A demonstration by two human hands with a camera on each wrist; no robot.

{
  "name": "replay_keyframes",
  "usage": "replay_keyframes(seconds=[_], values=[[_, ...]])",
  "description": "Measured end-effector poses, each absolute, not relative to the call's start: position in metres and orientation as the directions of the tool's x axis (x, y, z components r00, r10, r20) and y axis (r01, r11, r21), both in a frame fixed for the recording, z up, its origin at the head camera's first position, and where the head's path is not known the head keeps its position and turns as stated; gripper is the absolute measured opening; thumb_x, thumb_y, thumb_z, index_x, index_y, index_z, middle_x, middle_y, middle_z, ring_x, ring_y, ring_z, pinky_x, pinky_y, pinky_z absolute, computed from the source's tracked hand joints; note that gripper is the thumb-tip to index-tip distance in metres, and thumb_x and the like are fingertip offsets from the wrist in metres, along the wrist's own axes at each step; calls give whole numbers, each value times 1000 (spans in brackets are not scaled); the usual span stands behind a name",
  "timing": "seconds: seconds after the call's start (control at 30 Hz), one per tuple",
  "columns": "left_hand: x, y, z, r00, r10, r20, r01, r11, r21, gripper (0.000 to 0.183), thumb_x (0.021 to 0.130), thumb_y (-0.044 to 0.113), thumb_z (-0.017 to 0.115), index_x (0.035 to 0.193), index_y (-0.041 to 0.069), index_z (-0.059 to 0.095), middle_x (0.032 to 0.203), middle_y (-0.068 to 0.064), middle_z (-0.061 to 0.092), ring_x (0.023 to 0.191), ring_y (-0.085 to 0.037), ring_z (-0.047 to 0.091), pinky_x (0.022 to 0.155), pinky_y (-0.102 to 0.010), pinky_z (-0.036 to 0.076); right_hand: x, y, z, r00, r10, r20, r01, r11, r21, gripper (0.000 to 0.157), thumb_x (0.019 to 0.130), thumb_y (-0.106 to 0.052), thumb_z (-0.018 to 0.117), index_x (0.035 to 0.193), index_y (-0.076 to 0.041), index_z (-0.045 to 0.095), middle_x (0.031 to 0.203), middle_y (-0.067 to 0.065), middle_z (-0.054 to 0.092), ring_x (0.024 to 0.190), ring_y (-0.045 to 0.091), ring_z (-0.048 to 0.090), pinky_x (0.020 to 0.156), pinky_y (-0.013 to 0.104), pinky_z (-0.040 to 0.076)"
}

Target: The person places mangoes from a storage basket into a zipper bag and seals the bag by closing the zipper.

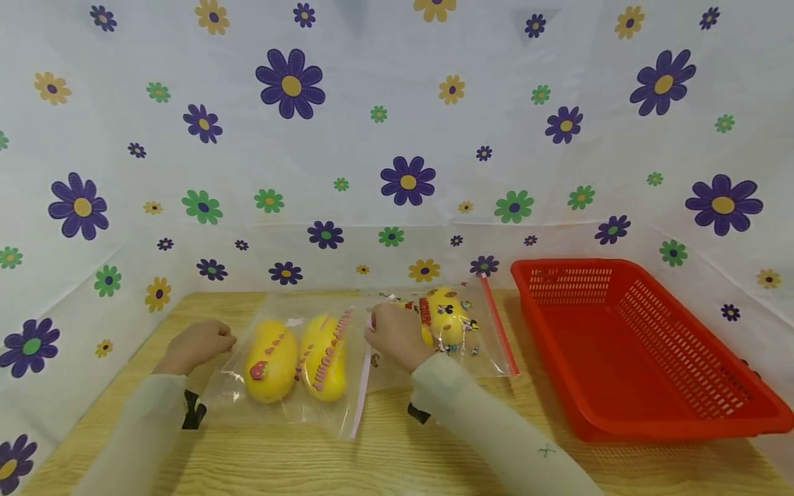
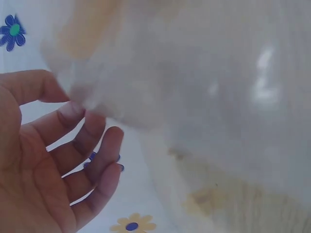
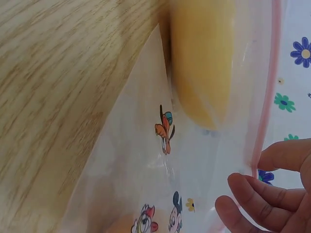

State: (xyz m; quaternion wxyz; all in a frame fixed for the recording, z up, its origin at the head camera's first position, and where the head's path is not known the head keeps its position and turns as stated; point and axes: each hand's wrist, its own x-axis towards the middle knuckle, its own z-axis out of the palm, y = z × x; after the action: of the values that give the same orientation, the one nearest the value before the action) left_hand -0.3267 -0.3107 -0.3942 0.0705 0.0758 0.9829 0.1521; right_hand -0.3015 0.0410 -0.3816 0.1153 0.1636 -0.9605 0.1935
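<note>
A clear zip bag (image 1: 232, 406) with pink print lies in front of me, with two yellow mangoes, the left mango (image 1: 271, 365) and the right mango (image 1: 327, 368), side by side in it. My left hand (image 1: 201, 341) pinches the bag's far left corner between thumb and fingers; in the left wrist view the clear film (image 2: 194, 111) stretches away from the fingertips. At the pale pink zip edge (image 3: 266, 97), my right hand (image 3: 277, 194) pinches the far right corner. Just behind the right hand lies a second zip bag (image 1: 484, 362) with cartoon print, holding yellow fruit (image 1: 448, 317).
On the right stands a red plastic basket (image 1: 626, 358) with slotted sides. The second bag's red zip strip (image 1: 499, 324) lies toward this basket. A white flower-printed sheet (image 1: 353, 138) walls the wooden table (image 1: 279, 458) at the back and sides.
</note>
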Motion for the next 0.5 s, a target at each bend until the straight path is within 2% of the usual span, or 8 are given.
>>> replay_keyframes(seconds=[0.07,0.17,0.27,0.4,0.5], values=[[-328,-316,-397,-983,155,-97,119,945,304,27,87,29,48,79,6,61,78,-5,64,63,-16,47,55,-29,36,-303,36,-382,-914,-286,288,-375,867,-329,35,81,-16,61,55,-15,38,52,-5,26,46,8,19,43,21,15],[-330,-322,-398,-988,131,-76,102,949,300,27,87,29,48,74,8,58,75,-4,62,59,-16,44,53,-28,32,-305,30,-381,-913,-296,281,-380,867,-322,34,82,-16,61,56,-15,40,52,-6,26,46,7,19,42,21,14],[-331,-325,-395,-990,106,-89,77,956,284,30,89,30,47,78,6,62,75,-5,63,61,-17,46,54,-29,35,-307,25,-379,-907,-300,294,-388,867,-313,31,83,-18,62,57,-14,45,52,-6,30,46,7,23,42,20,18],[-333,-327,-390,-993,59,-102,29,961,277,37,90,31,47,88,0,66,78,-9,65,66,-19,51,57,-32,42,-313,20,-379,-895,-309,321,-405,864,-299,34,84,-17,62,56,-13,44,51,-5,30,46,8,24,43,20,18],[-334,-328,-389,-996,20,-90,-6,960,281,38,90,31,46,88,-2,65,75,-9,62,65,-19,50,57,-32,42,-318,15,-381,-897,-309,318,-404,865,-299,31,86,-18,61,58,-12,48,51,-4,36,46,8,28,45,20,21]])
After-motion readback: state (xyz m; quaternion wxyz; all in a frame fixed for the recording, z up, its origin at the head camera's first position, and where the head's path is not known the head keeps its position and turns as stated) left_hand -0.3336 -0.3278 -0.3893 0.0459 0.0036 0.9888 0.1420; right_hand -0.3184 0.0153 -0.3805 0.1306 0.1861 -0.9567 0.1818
